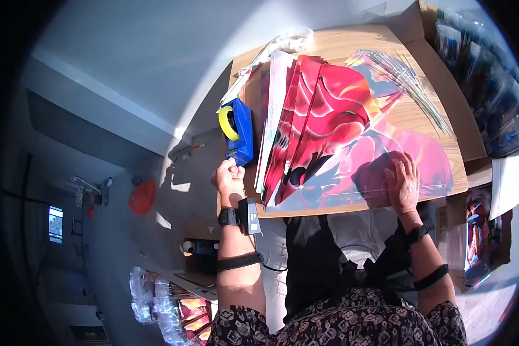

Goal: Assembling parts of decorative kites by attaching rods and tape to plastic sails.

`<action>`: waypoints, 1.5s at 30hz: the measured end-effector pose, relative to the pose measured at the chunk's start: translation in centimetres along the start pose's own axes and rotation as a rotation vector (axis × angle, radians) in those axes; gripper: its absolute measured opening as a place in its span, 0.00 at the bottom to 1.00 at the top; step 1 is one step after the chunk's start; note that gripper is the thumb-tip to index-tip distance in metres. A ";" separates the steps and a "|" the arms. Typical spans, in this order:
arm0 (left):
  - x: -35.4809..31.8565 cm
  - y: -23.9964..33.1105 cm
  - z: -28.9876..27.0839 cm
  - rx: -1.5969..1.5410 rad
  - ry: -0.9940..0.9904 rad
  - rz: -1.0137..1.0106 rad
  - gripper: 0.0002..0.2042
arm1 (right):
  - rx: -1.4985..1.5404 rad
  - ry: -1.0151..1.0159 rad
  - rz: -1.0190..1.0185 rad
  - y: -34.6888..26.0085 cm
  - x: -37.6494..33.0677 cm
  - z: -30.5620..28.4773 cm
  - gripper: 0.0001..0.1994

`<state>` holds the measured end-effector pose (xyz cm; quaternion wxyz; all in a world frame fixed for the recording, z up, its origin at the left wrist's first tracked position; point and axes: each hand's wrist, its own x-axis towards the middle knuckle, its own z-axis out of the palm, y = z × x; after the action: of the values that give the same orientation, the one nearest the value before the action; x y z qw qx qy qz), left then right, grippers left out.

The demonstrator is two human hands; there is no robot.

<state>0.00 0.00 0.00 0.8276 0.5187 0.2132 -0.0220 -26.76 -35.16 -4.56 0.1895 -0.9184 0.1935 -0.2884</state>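
Observation:
My left hand (229,177) is closed at the front end of a blue tape dispenser (245,132), which carries a yellow-cored roll of tape (228,123). Whatever the fingertips pinch there is too small to make out. Flat on a see-through sheet with a pink and red print (352,179) rests my right hand (403,181), its fingers stretched out near the table's front edge. Between the two hands, a fanned stack of red printed sheets (328,104) lies partly over the see-through one.
The wooden table (380,37) also bears a bundle of thin sticks (418,86), white strips (248,78) and a clear round container (296,39). Cardboard boxes (452,86) and plastic-wrapped packs (484,75) stand to the right. An orange-red item (142,196) lies on the floor, left.

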 end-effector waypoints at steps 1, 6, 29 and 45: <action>-0.2 0.1 0.2 -0.015 -0.001 -0.024 0.11 | 0.002 0.008 -0.005 -0.1 0.0 0.0 0.15; -3.1 -2.1 -0.4 0.061 0.097 -0.003 0.07 | 0.002 0.036 -0.016 0.0 0.0 -0.1 0.15; -23.8 -14.7 8.6 0.058 -0.547 -0.229 0.16 | 0.026 -0.215 -0.173 -0.9 -7.5 -3.7 0.34; -23.8 -17.6 9.7 0.158 -0.532 -0.240 0.11 | 0.060 -0.225 -0.128 -0.8 -7.7 -3.2 0.36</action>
<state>-22.90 -20.91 -2.37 0.8029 0.5288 0.0464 -0.2711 -34.29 -31.65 -5.24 0.2186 -0.9493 0.1036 -0.2007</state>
